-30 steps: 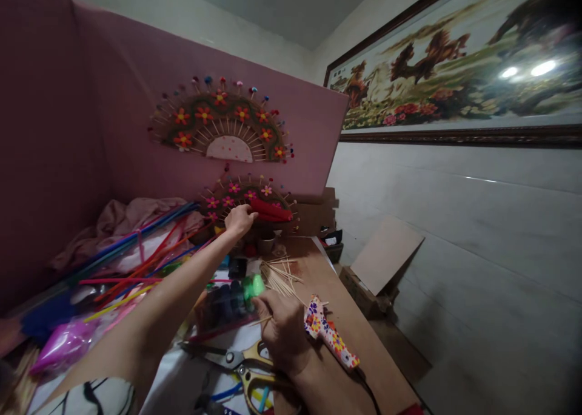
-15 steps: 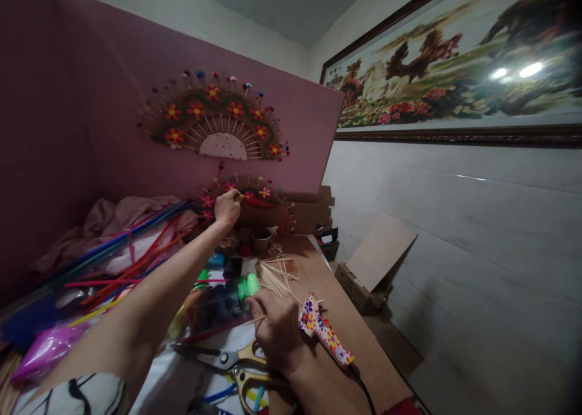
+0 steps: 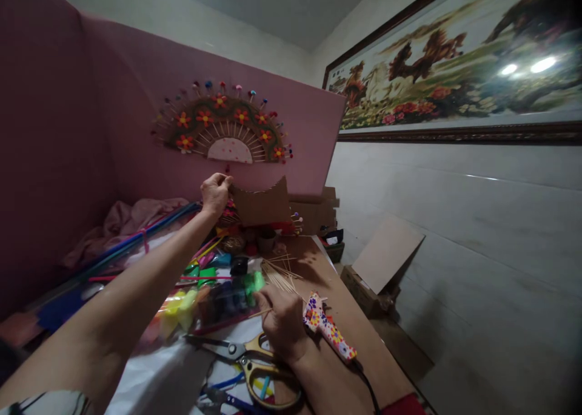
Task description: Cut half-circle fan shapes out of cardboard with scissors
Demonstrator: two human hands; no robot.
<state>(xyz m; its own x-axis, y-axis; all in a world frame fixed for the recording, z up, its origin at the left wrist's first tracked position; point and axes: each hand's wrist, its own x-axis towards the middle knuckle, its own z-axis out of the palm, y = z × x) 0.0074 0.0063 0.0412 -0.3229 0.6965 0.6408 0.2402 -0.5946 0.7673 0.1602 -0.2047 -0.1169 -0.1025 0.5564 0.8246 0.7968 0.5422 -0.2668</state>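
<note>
Left grip on cardboard (corner)

Craft corner, home-like room. Two o'clock: framed horse picture on tiled wall. Ten o'clock: flower-trimmed fan ornament against pink board. Six o'clock: loose wooden sticks on brown tabletop. Five o'clock: flower-patterned glue gun, corded. Seven o'clock: gold-handled scissors. Eight o'clock: coloured packets, assorted.

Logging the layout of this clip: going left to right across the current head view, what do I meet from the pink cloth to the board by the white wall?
Pink cloth → left hand → brown cardboard → glue gun → board.
</note>
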